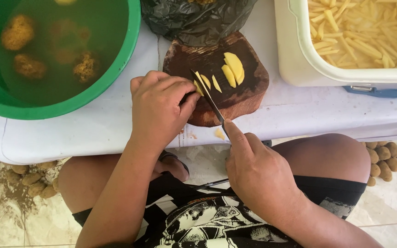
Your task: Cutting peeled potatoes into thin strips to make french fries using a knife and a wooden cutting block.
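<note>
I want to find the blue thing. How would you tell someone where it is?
Find the big white tub of cut potato sticks at the table's top right. Just below its front wall lies a flat blue peeler, alone on the white table, the only blue thing there.

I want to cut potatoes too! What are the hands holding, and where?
The right hand holds a knife by its handle. The left hand presses a potato piece from above.

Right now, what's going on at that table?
A person is slicing potato on a dark wooden board. The left hand pins a piece of peeled potato while the right hand draws a knife through it. Cut slices lie beside the blade. A white tub holds cut strips; a green basin holds unpeeled potatoes in water.
</note>
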